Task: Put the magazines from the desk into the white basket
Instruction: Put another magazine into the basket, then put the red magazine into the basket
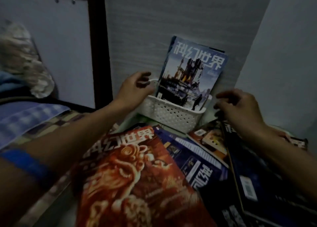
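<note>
A white perforated basket (173, 114) stands on the desk against the grey wall. One blue-covered magazine (192, 72) stands upright in it, leaning on the wall. My left hand (135, 88) grips the basket's left handle, thumb above and fingers below. My right hand (238, 106) hovers at the basket's right end, its curled fingers pinching the top corner of a dark magazine (253, 180) whose edge is raised off the pile. An orange-red magazine (130, 180) lies nearest me. A dark blue magazine (193, 156) and a brown one (209, 137) lie between them.
Several magazines overlap and cover the desk in front of the basket. A dark wooden post (99, 46) and a white panel (51, 38) stand at left. A checked blue cloth (29, 117) and a crumpled bundle (24, 60) lie at far left. The scene is dim.
</note>
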The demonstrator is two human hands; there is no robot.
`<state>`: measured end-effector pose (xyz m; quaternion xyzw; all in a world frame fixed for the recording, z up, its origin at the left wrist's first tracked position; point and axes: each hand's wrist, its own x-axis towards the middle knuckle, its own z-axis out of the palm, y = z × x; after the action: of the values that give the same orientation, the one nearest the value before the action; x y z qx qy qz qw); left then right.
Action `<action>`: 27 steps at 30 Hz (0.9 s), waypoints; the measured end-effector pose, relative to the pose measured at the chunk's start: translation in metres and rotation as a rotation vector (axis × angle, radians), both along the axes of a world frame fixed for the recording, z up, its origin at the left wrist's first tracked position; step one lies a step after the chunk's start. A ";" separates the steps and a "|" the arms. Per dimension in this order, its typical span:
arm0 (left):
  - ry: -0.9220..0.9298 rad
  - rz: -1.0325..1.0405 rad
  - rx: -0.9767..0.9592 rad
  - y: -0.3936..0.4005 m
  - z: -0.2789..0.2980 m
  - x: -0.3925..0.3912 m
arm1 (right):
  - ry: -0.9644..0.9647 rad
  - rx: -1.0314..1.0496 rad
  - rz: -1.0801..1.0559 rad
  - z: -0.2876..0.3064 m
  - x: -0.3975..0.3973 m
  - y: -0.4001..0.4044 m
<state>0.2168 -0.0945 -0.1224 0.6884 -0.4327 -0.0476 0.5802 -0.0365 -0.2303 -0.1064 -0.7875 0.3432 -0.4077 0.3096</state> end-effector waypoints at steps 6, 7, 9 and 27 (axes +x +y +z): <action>0.060 0.247 0.204 0.144 -0.028 -0.042 | 0.578 -0.109 0.302 -0.016 -0.026 0.099; 0.062 0.291 0.275 0.166 -0.028 -0.049 | 0.711 -0.173 0.283 -0.015 -0.026 0.111; 0.066 0.249 0.481 0.200 -0.028 -0.063 | 0.809 -0.193 0.235 -0.014 -0.024 0.129; 0.437 -0.005 -0.111 0.214 0.031 -0.120 | -0.261 0.618 0.336 0.027 -0.041 0.169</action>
<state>0.0971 0.1194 -0.0909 0.6277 -0.3003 -0.1734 0.6970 -0.0772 -0.0611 -0.0793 -0.6437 0.2735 -0.3256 0.6362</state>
